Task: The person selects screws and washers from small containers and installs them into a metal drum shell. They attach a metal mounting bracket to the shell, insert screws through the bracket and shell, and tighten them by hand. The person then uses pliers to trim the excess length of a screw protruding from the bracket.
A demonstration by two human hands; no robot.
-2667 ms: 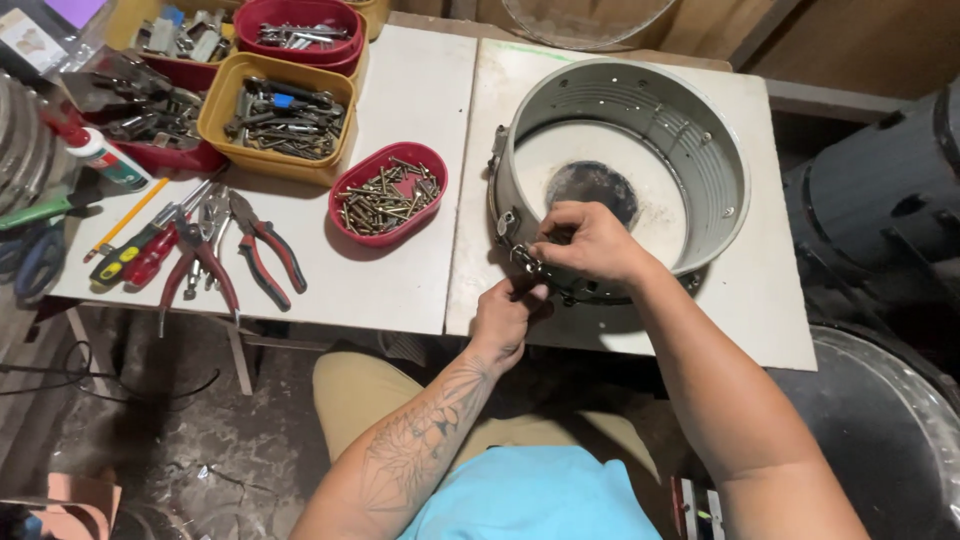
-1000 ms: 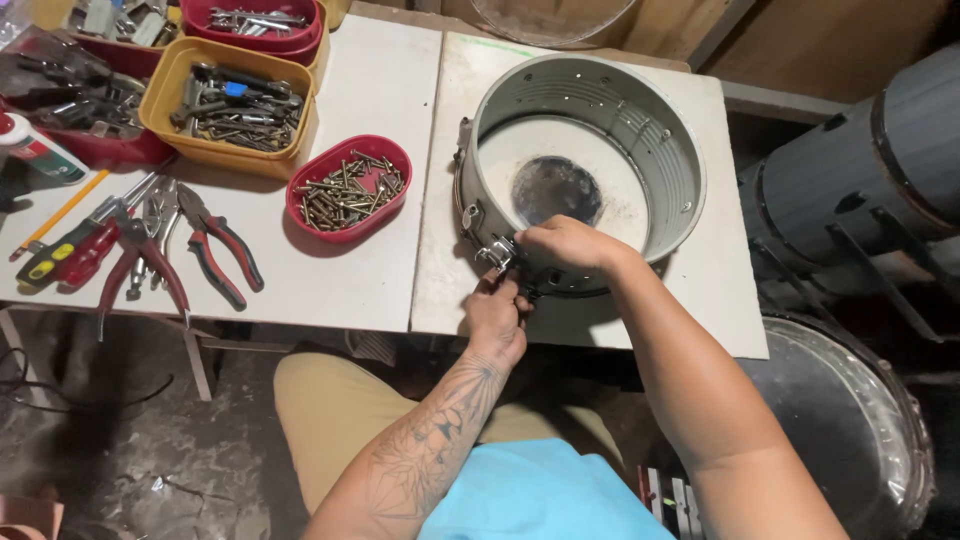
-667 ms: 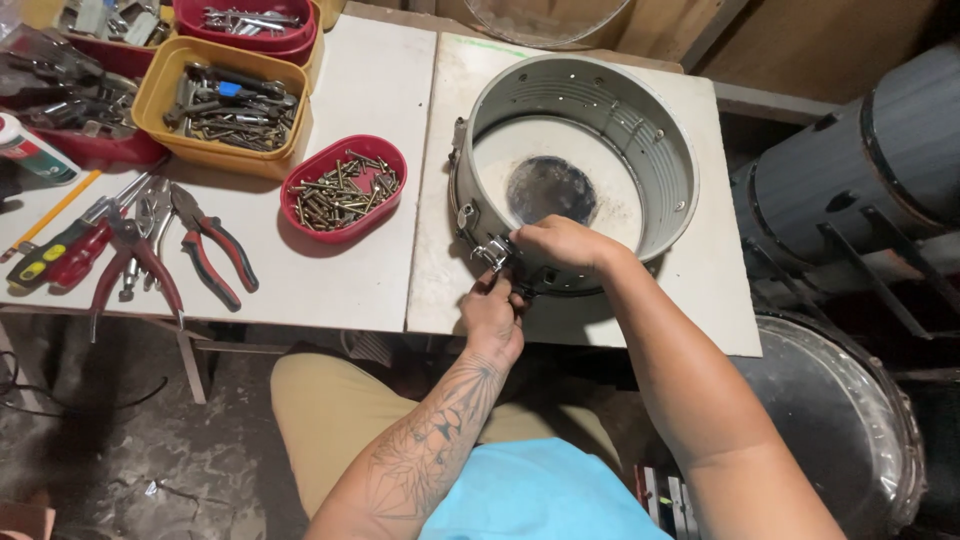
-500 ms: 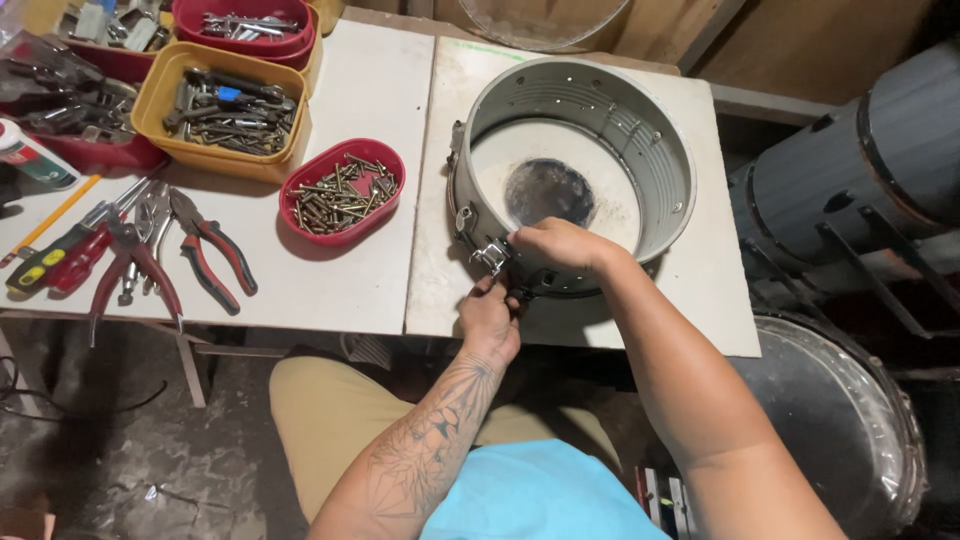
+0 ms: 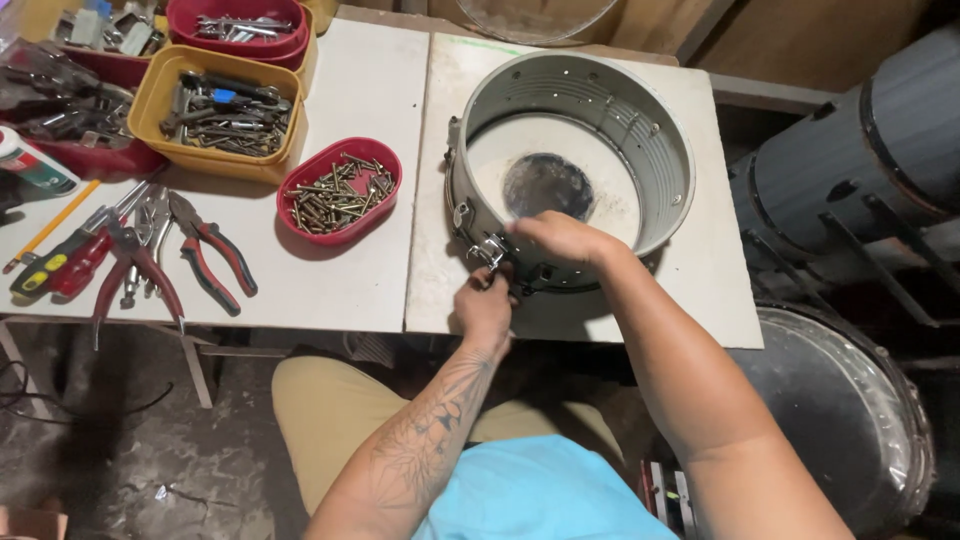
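Grey metal forms the drum shell [image 5: 570, 160], a round open cylinder that stands on the white table [image 5: 380, 270], on its right-hand board and close to the near edge. Small holes dot the shell's inner wall, and through its open middle a dark round patch shows on the board below.

Both hands work at the shell's near rim. The right hand [image 5: 565, 240] lies over the top edge, fingers curled down over the wall, so it grips the rim from above; how tightly it closes cannot be told from this angle. The left hand [image 5: 485, 305] comes up from below, just outside the shell, its fingers pinched together around the shiny metal lug [image 5: 488, 252] that sits on the outer wall. Whether it holds a small tool or only the fitting itself cannot be told, since the fingers hide it. The lug lies between the two hands, touching the left fingertips and just beside the right thumb.

To the left, well apart from the hands, an oval red tray [image 5: 340, 190] holds brass-coloured screws. Beyond it a yellow bin [image 5: 220, 110] is filled with mixed metal tools, and red bins [image 5: 240, 22] stand behind that. Red-handled pliers [image 5: 215, 250] lie near the table's front edge, next to screwdrivers [image 5: 60, 265]. Dark drums [image 5: 860, 150] stand on the floor to the right.
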